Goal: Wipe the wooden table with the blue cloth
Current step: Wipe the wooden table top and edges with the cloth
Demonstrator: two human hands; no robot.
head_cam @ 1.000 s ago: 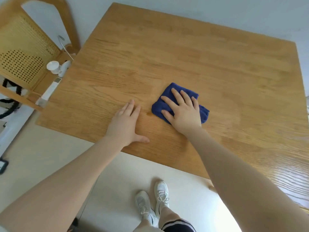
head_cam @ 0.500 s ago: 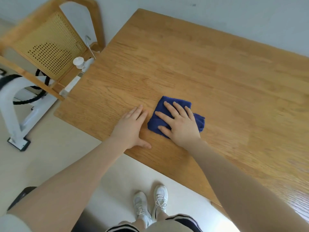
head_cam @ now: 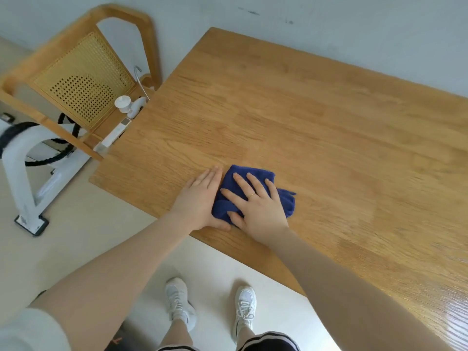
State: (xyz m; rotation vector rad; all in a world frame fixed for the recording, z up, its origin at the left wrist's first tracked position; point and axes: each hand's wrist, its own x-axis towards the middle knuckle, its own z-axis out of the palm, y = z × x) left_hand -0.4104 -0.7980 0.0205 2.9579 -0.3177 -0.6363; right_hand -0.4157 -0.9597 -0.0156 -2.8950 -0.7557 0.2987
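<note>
Head view: blue cloth (head_cam: 255,196) under right-hand fingers (head_cam: 243,184).

A wooden table (head_cam: 316,117) with visible grain fills the view. Near its front edge lies a crumpled blue cloth (head_cam: 253,178), with a left hand (head_cam: 200,201) flat beside it, touching.

A wooden chair with a cane back (head_cam: 83,79) stands at the table's far-left corner. White items (head_cam: 128,105) lie on its seat. White exercise equipment (head_cam: 30,173) stands on the pale floor (head_cam: 83,236) beside it.
</note>
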